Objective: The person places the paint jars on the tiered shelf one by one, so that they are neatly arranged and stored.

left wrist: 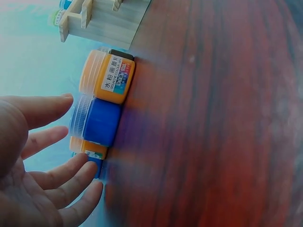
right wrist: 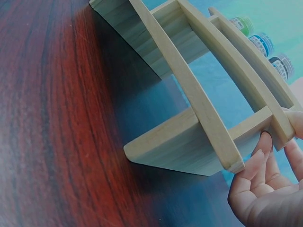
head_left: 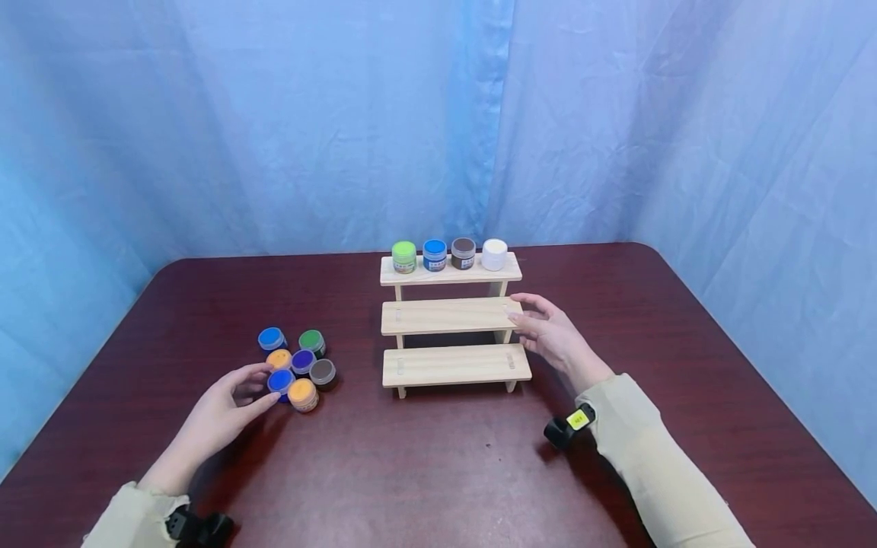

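Note:
My left hand (head_left: 222, 407) reaches to the cluster of small paint jars on the left, thumb and fingers spread about a dark blue jar (head_left: 281, 382). In the left wrist view a gap shows between the thumb and this blue jar (left wrist: 103, 122). Beside it stands an orange-yellow jar (head_left: 303, 394), with another orange-yellow jar (head_left: 279, 359) behind. At the right end of the three-step wooden stand (head_left: 452, 315), my right hand (head_left: 558, 344) grips the middle shelf, thumb on top and fingers beneath. The right wrist view shows fingertips against the stand's wooden support (right wrist: 253, 124).
Light green (head_left: 404, 257), blue (head_left: 435, 256), brown (head_left: 463, 254) and white (head_left: 494, 255) jars line the top shelf. Purple (head_left: 304, 361), green (head_left: 312, 342), dark brown (head_left: 323, 373) and lighter blue (head_left: 272, 339) jars complete the left cluster. A blue curtain (head_left: 329, 129) hangs behind the dark red table (head_left: 411, 472).

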A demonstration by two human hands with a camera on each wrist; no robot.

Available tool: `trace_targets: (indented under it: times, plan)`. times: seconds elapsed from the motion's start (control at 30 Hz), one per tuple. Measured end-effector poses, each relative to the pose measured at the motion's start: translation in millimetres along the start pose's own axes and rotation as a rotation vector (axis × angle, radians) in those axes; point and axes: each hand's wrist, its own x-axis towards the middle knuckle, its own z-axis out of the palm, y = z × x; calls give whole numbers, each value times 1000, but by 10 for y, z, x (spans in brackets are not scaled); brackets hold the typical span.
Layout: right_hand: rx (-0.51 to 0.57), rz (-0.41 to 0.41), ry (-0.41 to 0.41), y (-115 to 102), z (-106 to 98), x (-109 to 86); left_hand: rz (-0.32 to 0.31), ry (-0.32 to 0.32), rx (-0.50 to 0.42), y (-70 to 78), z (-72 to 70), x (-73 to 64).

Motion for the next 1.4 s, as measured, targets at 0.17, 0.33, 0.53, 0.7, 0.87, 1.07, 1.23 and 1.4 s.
trace_targets:
  times: [0.17, 0.33, 0.53, 0.7, 0.87, 1.07, 1.23, 1.4]
  plan:
    - [1, -1, -3, -1, -1, 0, 5, -12, -4, 13, 9, 10]
    - [-8, -3, -2, -5, 0, 0, 0, -24, 4, 28, 16, 19]
    - [-7, -8, 2, -3, -7, 3, 8, -18, 9, 39, 23, 26]
    - [2, -15, -5, -3, -7, -1, 35, -7, 10, 51, 36, 13]
    - [6, -19, -15, -3, -11, -4, 34, -16, 11, 47, 47, 19]
    - [12, -17, -15, -14, -5, -11, 33, -23, 9, 30, 52, 40]
    - [19, -16, -13, -3, -7, 0, 25, -24, 9, 23, 47, 38]
    - [18, -15, -10, 10, -9, 9, 26, -37, -13, 15, 46, 30]
